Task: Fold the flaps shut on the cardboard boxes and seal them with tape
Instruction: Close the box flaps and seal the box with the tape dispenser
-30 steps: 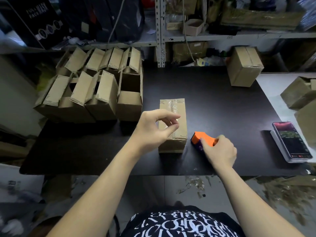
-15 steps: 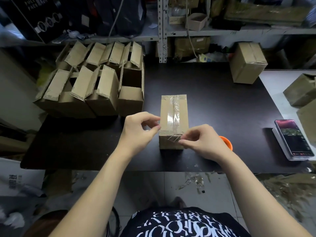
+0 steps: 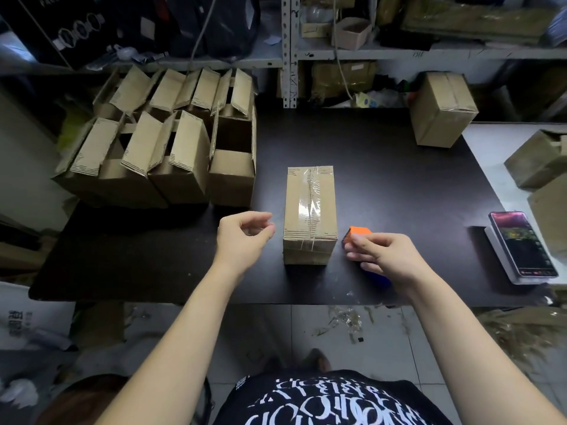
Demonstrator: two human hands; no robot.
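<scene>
A small cardboard box stands in the middle of the black table, its flaps closed and a strip of clear tape running along its top seam and down the near face. My left hand hovers just left of the box, fingers loosely curled, holding nothing and apart from the box. Just right of the box, my right hand has its fingers curled over an orange and blue tape dispenser that lies on the table. The hand hides most of the dispenser.
Several open boxes with raised flaps crowd the table's far left. A closed box sits at the far right corner. A phone lies on a stand near the right edge, more boxes beyond it. Shelves run behind.
My right hand left the tape end on the box's near face and moved right onto the dispenser. My left hand drew away from the box to the left.
</scene>
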